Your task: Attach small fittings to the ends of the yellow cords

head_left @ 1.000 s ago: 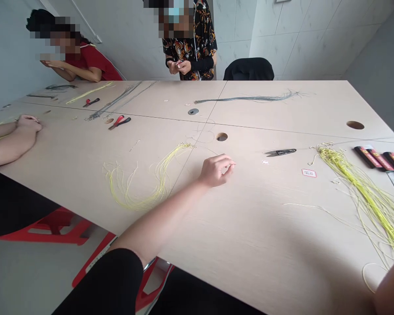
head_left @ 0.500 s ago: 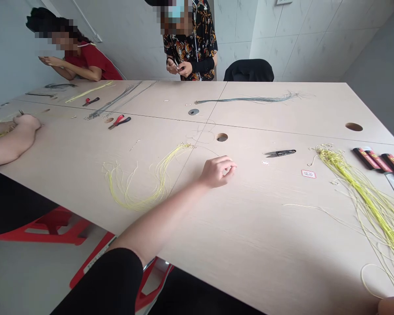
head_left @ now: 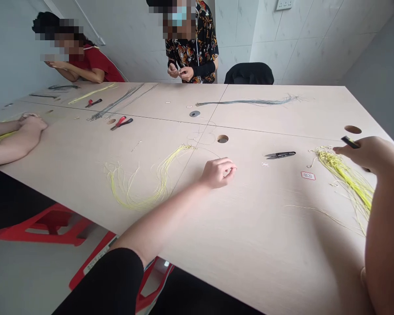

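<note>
My left hand [head_left: 218,173] rests on the table with its fingers curled into a pinch; whatever is between them is too small to make out. A thin line runs up to its knuckles from a bundle of yellow fishing lines with hooks [head_left: 164,170] at its left. My right hand [head_left: 377,153] is over a larger bundle of yellow fishing lines with hooks [head_left: 343,173]. From its closed grip juts the end of a black tube [head_left: 350,142]; the hand hides the rest. A pair of black thread snips [head_left: 280,155] lies between my hands.
A small red-edged label [head_left: 307,175] lies near the snips. Holes [head_left: 222,138] pierce the table [head_left: 249,245]. Farther off are red-and-black cutters [head_left: 121,123] and a bundle of grey lines [head_left: 249,102]. A co-worker's forearms [head_left: 22,135] rest at the left; two people sit or stand opposite.
My right hand has come up from the lower right corner to the tubes beside the yellow bundle, and one tube has shifted up and left. My left hand has stayed still.
</note>
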A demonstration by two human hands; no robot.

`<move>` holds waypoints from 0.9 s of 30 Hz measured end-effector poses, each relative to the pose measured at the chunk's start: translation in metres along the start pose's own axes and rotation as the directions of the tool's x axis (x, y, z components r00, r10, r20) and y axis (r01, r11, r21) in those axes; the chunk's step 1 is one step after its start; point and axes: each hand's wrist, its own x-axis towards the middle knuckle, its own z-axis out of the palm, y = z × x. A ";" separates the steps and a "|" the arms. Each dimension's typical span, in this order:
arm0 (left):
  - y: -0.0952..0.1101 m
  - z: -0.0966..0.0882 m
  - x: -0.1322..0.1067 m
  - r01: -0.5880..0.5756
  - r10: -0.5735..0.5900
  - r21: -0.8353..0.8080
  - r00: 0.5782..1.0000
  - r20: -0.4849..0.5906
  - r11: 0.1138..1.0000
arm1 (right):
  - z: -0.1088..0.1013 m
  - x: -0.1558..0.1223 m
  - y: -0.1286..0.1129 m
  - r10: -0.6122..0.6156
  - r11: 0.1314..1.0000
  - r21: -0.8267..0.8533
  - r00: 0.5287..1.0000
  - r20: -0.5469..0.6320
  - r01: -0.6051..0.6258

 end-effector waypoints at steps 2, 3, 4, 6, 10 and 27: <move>0.000 0.001 0.000 0.028 -0.028 0.019 1.000 0.003 0.999 | -0.012 -0.013 -0.016 0.172 0.985 0.004 0.980 0.102 -0.173; 0.000 0.001 0.000 0.048 -0.048 0.030 0.999 0.002 0.998 | -0.019 -0.019 -0.023 0.186 0.982 0.003 0.976 0.112 -0.188; 0.000 0.002 0.000 0.071 -0.071 0.042 0.998 0.000 0.997 | -0.025 -0.025 -0.029 0.174 0.984 0.001 0.978 0.113 -0.175; 0.000 0.003 0.001 0.120 -0.121 0.078 0.993 0.001 0.990 | -0.030 -0.034 -0.039 0.080 0.996 0.020 0.992 0.093 -0.082; -0.008 -0.004 0.005 0.238 -0.260 0.262 0.964 0.051 0.935 | -0.008 -0.040 -0.067 -0.255 0.958 0.183 0.949 0.184 0.222; -0.060 -0.057 0.005 0.674 -0.812 0.633 0.571 -0.119 0.381 | 0.080 -0.053 -0.108 -0.742 0.464 0.882 0.509 0.437 -0.081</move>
